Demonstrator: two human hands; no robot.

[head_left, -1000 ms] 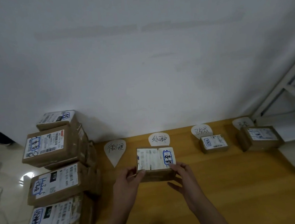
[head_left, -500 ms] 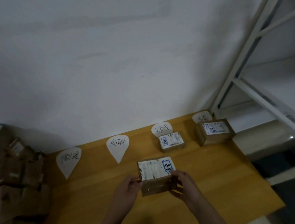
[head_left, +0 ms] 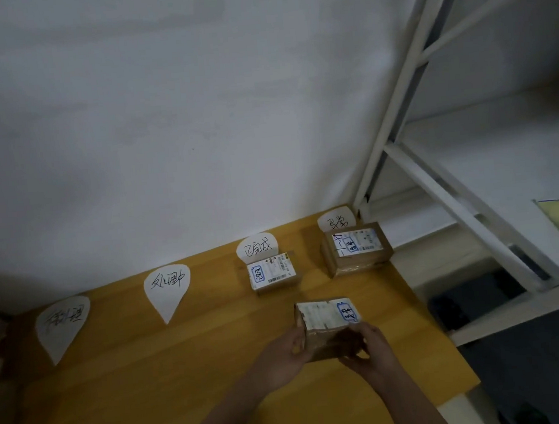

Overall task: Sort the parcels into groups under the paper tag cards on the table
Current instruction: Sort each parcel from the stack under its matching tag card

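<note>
Two hands on one parcel. Left hand (head_left: pixel 283 353) curls round the left end of the held parcel (head_left: pixel 328 321). Right hand (head_left: pixel 368 351) wraps the near right corner, fingers tucked under. The parcel sits low over the table (head_left: pixel 150 375), on the near side, in front of the gap between the third card (head_left: pixel 257 247) and the fourth card (head_left: pixel 336 220). Can't tell if it touches the wood.

Layout: four tag cards along the wall side, with the first card (head_left: pixel 63 323) and second card (head_left: pixel 168 287) to the left. A small parcel (head_left: pixel 271 273) lies just below the third card. A bigger parcel (head_left: pixel 355 249) covers the fourth card's lower edge, right at the table's far right corner beside the white rack (head_left: pixel 433 130).

Risks from here:
- Wrong group. The blue-boxed mark on the held parcel is blurred. It looks closer to the fourth card's writing, but that's a guess.
- Ambiguous drop. Set down where it is now, it belongs to neither group.
- Edge loss. The fourth group has little free wood. Sliding the held parcel in from the left could push the bigger parcel off the right edge.
- Stacking on the bigger parcel hides its label and may slip on the tape.
- Placing too far back buries a card.
</note>
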